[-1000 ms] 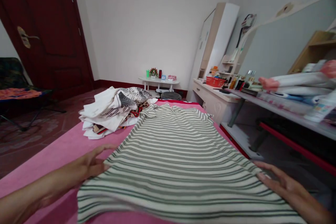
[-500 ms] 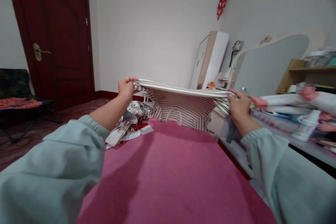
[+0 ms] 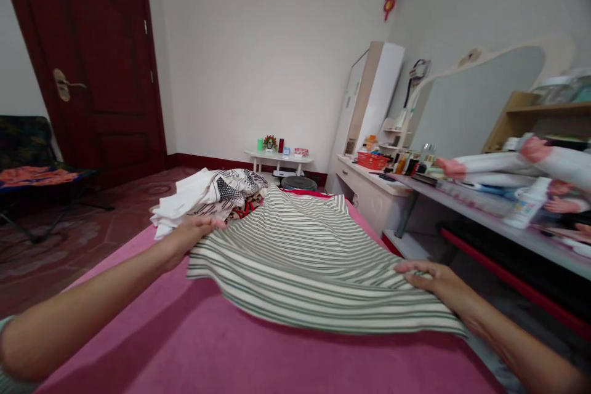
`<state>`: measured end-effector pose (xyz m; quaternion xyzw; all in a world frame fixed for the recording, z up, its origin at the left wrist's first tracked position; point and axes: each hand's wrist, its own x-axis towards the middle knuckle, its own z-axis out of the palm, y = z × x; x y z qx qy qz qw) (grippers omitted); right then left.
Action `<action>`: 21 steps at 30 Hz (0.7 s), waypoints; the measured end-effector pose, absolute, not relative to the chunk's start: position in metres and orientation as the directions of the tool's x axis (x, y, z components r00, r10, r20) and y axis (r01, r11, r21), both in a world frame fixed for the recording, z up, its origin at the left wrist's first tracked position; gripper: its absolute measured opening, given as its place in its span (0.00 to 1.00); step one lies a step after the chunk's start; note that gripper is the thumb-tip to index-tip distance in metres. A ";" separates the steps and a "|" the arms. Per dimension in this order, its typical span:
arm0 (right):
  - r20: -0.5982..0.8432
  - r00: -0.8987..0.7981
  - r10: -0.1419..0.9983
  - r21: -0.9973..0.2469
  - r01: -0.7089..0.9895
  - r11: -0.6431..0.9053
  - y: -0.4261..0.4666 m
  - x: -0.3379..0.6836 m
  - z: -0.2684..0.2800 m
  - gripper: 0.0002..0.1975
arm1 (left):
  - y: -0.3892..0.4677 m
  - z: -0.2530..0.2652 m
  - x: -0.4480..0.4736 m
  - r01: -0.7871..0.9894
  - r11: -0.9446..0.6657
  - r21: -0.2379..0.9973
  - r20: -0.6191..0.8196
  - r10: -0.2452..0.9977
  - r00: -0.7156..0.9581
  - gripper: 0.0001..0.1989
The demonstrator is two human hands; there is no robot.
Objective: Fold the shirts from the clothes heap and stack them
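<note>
Diffuse light is evenly brightening the wall, while a soft shadow is falling across the pink cover at lower left. Wide-angle distortion is tilting the door and cabinet; the upper-right corner is appearing dark.

Half a second ago I held the striped shirt bunched high before me; now my left fingers and right fingers are lower, and it spreads over the pink bed. Its hem sits farther from me than a second ago, baring more pink.
</note>
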<state>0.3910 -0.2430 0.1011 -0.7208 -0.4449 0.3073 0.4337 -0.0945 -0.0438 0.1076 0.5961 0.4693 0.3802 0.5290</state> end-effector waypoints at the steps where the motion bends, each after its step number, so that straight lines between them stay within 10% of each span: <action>1: -0.039 0.417 0.908 -0.882 0.412 -0.227 -0.252 0.388 0.095 0.19 | -0.050 0.098 -0.099 0.189 0.000 0.982 -0.056 0.955 0.292 0.18; 21: -0.036 0.203 0.978 -0.631 0.755 -0.180 -0.316 0.402 0.039 0.13 | -0.082 0.051 -0.150 0.738 -0.430 0.519 -0.100 0.827 0.553 0.13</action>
